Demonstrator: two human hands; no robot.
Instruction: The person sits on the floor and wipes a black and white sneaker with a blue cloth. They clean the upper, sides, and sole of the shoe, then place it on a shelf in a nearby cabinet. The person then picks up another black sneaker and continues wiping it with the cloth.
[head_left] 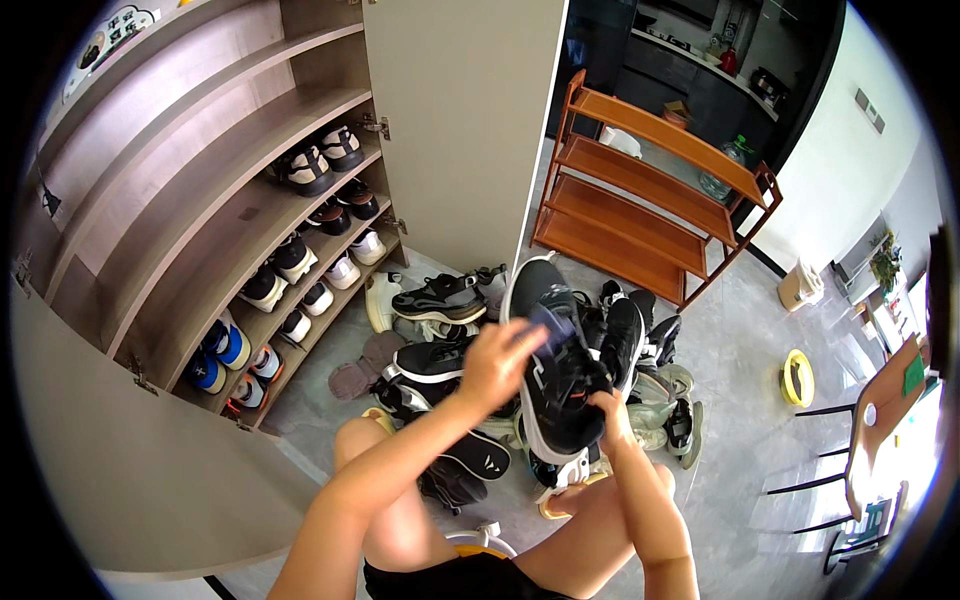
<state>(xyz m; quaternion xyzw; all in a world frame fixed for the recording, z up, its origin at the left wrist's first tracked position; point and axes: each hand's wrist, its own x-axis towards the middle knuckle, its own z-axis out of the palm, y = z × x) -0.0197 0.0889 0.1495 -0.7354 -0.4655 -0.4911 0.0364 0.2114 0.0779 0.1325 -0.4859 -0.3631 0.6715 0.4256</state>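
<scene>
The black shoe (560, 415) is held up off the floor (730, 420), between the two hands and in front of the knees; its long axis runs away from the person, the far end leaning a little to the left, toward the gap between the lower right corner of the cabinet door (445, 130) and the bottom left corner of the brown rack (670, 138), though which end is the toe is hard to tell. The left hand (495, 362) stands at the left side of its far half, and the right hand (612, 410) is at the right side of its near half, so neither has any gap to cross. The left hand is closed on a small dark blue item (553, 330), which lies over the upper of the shoe, too blurred to say whether it is cloth or something stiffer. The right hand grips the edge of the shoe beside its opening, thumb uppermost, the other fingers mostly hidden. Below, loose shoes (440, 300) crowd the floor, from the cabinet's front edge to just short of the rack's near foot
</scene>
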